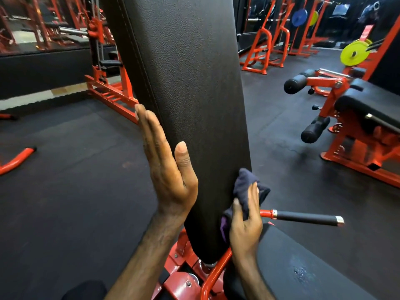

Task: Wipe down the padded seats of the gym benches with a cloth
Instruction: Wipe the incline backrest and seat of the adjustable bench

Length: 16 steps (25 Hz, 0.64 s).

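The crumpled dark navy cloth [246, 189] sits low in the view at about five o'clock from centre, bunched against the right edge of the tall, upright black textured vinyl back pad [184, 94]. The right hand [245, 221] pinches it, fingers curled round the folds. The cloth looks light, soft and limp, so it is best gripped as a wad with a flat face pressed to the pad; the vinyl seems firm and slightly grippy. The left hand [166, 167] lies flat with straight fingers along the pad's left edge at nine o'clock, holding nothing, probably steadying it. At four o'clock lies the flat black padded seat [303, 267] of the same red steel frame [184, 284], with one black foam-grip handle [303, 218] sticking out. At two o'clock stands one more red bench [363, 118] with two black roller pads. One cloth, two benches close by; more red racks stand behind.
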Each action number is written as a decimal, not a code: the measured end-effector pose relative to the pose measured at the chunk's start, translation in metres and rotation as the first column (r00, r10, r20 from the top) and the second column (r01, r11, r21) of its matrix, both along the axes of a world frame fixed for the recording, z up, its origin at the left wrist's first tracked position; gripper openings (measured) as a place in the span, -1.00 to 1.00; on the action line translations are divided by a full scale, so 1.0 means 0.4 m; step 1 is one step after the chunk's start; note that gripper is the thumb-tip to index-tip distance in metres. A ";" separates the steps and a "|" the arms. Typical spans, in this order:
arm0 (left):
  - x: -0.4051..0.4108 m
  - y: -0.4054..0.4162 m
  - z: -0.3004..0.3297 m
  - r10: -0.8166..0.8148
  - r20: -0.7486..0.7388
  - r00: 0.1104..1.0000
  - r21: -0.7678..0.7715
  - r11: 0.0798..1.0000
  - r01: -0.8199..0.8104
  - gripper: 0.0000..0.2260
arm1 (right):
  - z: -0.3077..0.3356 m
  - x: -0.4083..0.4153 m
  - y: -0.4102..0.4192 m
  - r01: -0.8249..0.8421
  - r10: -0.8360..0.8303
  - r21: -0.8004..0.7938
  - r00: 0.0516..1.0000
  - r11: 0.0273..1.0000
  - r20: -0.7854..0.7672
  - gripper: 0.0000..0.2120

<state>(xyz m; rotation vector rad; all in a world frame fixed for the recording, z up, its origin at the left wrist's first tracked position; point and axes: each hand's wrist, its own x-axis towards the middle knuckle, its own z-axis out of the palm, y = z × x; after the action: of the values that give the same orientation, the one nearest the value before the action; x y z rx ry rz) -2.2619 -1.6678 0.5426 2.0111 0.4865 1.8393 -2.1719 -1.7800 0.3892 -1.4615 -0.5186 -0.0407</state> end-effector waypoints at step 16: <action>-0.003 -0.010 -0.020 0.006 -0.024 1.000 -0.007 1.000 -0.007 -0.44 | 0.072 -0.082 -0.003 -0.142 0.178 -0.112 0.866 0.984 0.467 -0.28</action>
<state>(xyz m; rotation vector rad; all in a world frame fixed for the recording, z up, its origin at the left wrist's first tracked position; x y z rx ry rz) -2.2633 -1.6718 0.5347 2.0316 0.5068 1.8160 -2.2048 -1.7813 0.4180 -1.4765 -1.0533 -0.2575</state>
